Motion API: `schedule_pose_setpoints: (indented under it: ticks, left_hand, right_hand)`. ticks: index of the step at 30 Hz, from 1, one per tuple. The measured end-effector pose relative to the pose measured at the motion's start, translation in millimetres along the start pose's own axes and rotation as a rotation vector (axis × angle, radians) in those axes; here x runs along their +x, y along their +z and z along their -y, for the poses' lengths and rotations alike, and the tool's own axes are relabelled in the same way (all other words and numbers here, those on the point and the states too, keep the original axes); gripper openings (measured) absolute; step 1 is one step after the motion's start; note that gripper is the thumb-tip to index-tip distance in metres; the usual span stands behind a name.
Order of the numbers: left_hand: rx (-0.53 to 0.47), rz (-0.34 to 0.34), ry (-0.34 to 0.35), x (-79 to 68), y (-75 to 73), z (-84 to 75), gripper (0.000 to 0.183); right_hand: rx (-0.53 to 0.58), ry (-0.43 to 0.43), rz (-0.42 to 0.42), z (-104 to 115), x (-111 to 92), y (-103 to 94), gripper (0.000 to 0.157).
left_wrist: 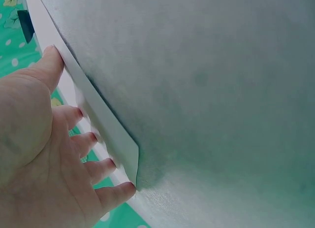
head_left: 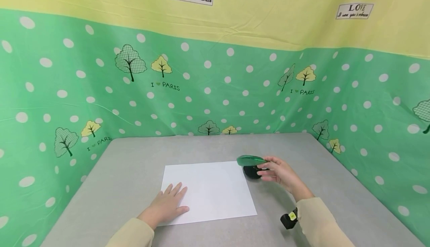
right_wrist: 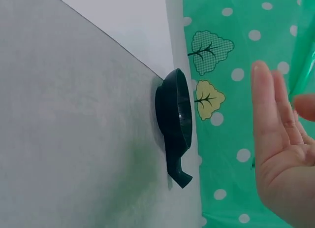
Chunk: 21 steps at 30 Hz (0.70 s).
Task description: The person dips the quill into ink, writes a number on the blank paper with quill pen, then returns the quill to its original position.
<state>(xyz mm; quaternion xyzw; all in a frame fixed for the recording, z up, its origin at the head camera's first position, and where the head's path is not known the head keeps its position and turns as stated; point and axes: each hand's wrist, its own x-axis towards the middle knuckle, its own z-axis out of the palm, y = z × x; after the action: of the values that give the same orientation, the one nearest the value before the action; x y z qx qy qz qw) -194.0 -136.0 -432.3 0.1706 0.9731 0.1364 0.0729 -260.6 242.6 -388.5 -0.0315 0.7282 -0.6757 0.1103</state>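
Note:
A sheet of white paper (head_left: 211,191) lies on the grey table. My left hand (head_left: 168,206) rests on its left part with fingers spread; in the left wrist view the fingertips (left_wrist: 115,193) press along the paper's edge. My right hand (head_left: 280,172) is raised and pinches a shiny green see-through oval piece (head_left: 249,160) between thumb and fingers. In the right wrist view most of this green piece (right_wrist: 307,73) is cut off. Below it, a small dark round dish (right_wrist: 172,110) with a short bent handle stands by the paper's far right corner, partly hidden in the head view.
A green and yellow curtain (head_left: 208,101) with dots and trees surrounds the table's back and sides. Under the right sleeve (head_left: 319,221) sits a small black device (head_left: 288,221) with a yellow label. Bare grey table top (head_left: 141,151) shows around the paper.

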Motion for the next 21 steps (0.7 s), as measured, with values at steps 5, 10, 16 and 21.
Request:
schedule_pose_setpoints:
  ticks: [5,10,16,21]
  left_hand:
    - [-0.002,0.003,0.002,0.2,0.4,1.1,0.066]
    - [-0.007,0.002,0.002,1.6,3.1,3.0,0.067]
    - [0.008,-0.004,0.001,1.5,3.4,3.2,0.067]
    - [0.019,-0.008,0.008,1.4,3.2,3.6,0.067]
  right_hand:
    - [-0.029,-0.019,0.011,-3.5,2.0,1.3,0.035]
    - [-0.038,-0.029,-0.006,-4.4,2.3,4.8,0.024]
    - [-0.046,-0.026,-0.065,-3.8,5.3,10.2,0.023]
    - [-0.031,-0.028,-0.093,-3.3,7.6,12.9,0.026]
